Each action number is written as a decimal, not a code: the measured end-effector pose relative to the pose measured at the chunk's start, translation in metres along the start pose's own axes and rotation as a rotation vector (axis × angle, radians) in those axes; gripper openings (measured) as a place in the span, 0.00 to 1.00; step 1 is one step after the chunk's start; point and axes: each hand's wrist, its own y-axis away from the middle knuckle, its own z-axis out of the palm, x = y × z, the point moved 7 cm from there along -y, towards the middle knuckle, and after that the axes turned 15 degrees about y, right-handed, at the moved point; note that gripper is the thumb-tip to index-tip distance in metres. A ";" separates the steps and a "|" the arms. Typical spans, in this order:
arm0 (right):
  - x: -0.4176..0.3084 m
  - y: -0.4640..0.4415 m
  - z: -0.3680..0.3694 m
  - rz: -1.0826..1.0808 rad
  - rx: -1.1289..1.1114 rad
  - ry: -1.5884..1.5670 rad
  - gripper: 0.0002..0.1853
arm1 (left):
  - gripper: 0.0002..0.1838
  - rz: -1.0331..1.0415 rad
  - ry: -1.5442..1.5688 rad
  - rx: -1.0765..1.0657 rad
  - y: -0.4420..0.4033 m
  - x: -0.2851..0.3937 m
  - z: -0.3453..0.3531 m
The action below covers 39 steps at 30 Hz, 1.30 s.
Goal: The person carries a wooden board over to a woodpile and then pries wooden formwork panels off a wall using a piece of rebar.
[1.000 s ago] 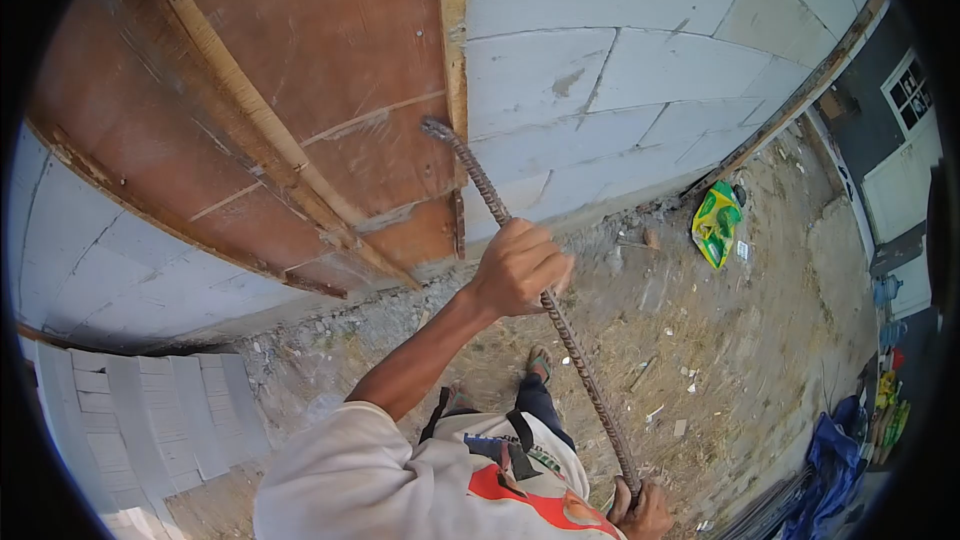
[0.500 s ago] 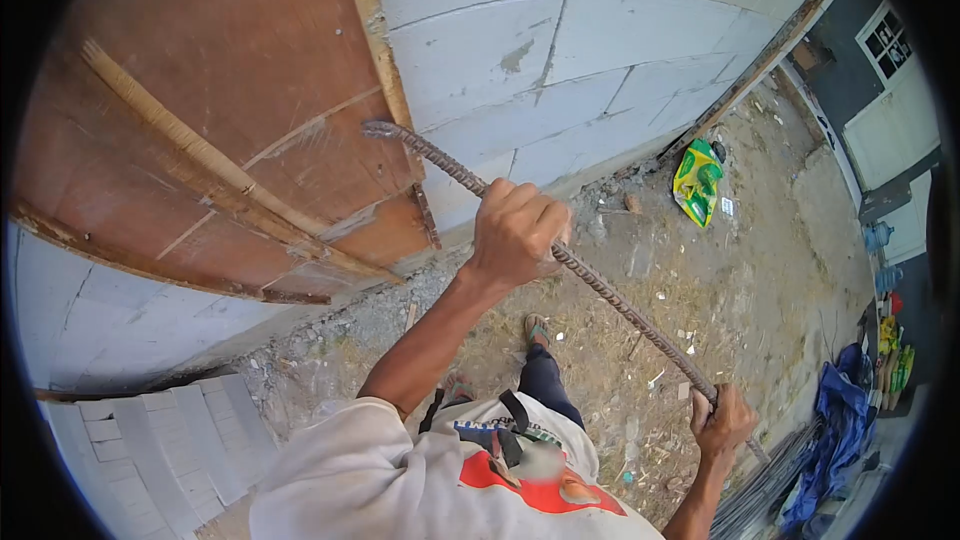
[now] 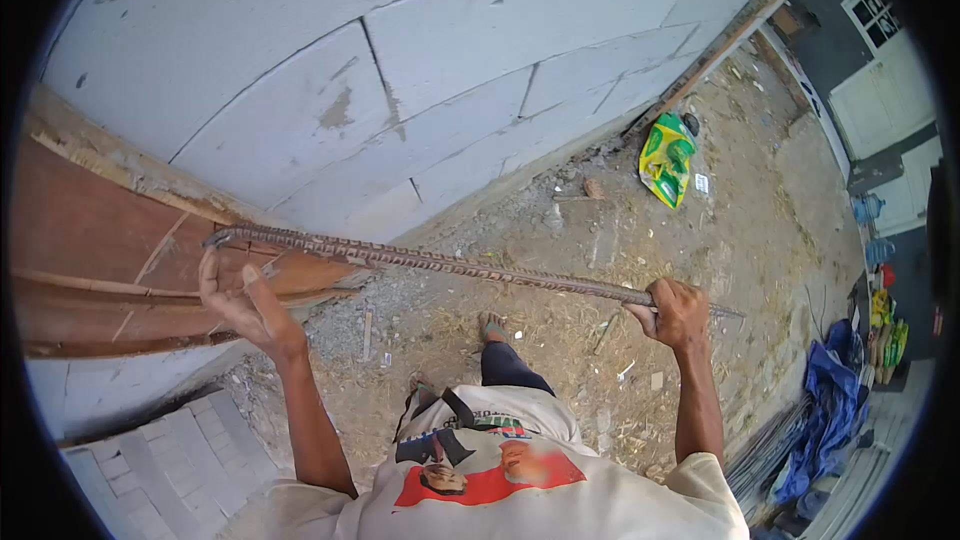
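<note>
Beside my open left hand (image 3: 245, 308), a ribbed brown metal rod (image 3: 480, 270); my right hand (image 3: 676, 312), clamped on it, should grip firmly.

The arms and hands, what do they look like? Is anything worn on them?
The left hand and right hand are ungloved, with no watch or bracelet showing. The left sleeve and right sleeve are short, loose and off-white, ending around the elbows.

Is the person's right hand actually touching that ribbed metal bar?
Touching: the head view shows the right hand closed around the ribbed metal bar, near one end.
</note>
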 end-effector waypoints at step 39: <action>0.014 -0.250 0.175 -0.293 0.038 -0.339 0.20 | 0.05 -1.001 0.507 0.117 -0.053 -0.089 -0.044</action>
